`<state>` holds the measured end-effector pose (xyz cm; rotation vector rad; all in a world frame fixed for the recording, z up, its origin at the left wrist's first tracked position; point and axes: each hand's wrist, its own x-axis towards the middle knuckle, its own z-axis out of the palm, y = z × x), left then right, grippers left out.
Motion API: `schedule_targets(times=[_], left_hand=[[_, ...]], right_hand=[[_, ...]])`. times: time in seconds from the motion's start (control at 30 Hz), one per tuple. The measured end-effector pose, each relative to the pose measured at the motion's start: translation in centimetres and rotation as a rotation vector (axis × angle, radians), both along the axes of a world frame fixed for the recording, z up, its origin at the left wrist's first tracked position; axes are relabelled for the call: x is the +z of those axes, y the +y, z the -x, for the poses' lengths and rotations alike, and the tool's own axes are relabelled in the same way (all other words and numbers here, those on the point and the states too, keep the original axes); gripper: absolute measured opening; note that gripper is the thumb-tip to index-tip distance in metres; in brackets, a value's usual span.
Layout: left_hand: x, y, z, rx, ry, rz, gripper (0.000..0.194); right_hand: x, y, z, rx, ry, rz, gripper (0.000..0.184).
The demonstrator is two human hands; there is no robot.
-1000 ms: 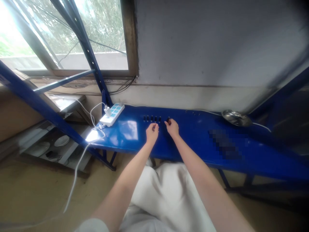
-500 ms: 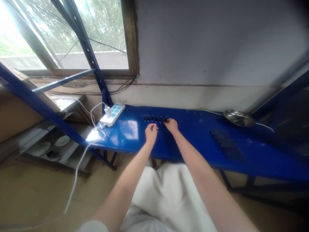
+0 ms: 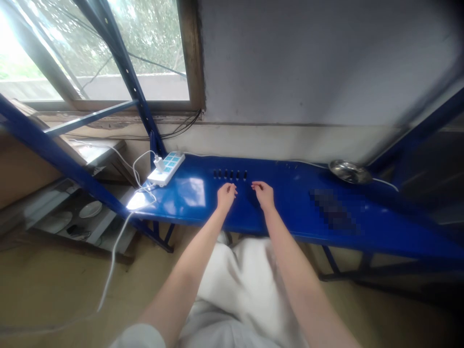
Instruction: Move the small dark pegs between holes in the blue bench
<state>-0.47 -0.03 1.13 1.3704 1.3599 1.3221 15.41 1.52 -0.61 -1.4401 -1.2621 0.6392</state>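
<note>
Several small black pieces with pale ends [image 3: 231, 175] stand in a short row on the blue table [image 3: 239, 212]; their exact kind is too small to tell. My left hand [image 3: 226, 194] hovers just in front of the row, fingers curled together, and whatever they might hold is hidden. To the right of it, my right hand [image 3: 264, 194] is apart from the rightmost black piece [image 3: 245, 175]. Its thumb and fingertips are slightly parted, with nothing visible between them.
A white power strip [image 3: 166, 169] with a plug and cord lies at the table's left end. Toward the back right rests a shiny metal dish [image 3: 350, 171], with a blurred dark patch [image 3: 335, 210] before it. Tiny bits [image 3: 288, 166] lie near the wall. Blue frame posts [image 3: 134, 87] rise at left.
My right hand has let go of the rightmost black piece and drawn back to the right and toward me. The left hand stays nearly in place. The view has shifted slightly.
</note>
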Motion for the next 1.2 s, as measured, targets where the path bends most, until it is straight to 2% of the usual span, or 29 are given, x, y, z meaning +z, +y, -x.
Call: schedule_targets(times=[0.27,0.6,0.77,1.0,1.2], left_hand=[[-0.1,-0.2,0.2,-0.013,0.015,-0.024,0.026],[-0.2,0.0,0.1,-0.018,0.032,-0.029,0.024],[-0.1,-0.1,0.1,-0.016,0.038,-0.016,0.025],[-0.2,0.0,0.2,-0.031,0.029,-0.015,0.024],[-0.3,0.0,0.2,-0.040,0.029,0.003,0.025]], right_hand=[[-0.3,0.1,0.1,-0.002,-0.021,-0.005,0.025],[0.5,-0.3,0.3,-0.002,-0.045,0.011,0.023],[0.5,0.4,0.8,0.001,-0.189,0.026,0.022],[0.1,2.8,1.4,-0.067,-0.532,0.087,0.020],[0.7,4.4,1.9,-0.103,-0.601,0.176,0.023]])
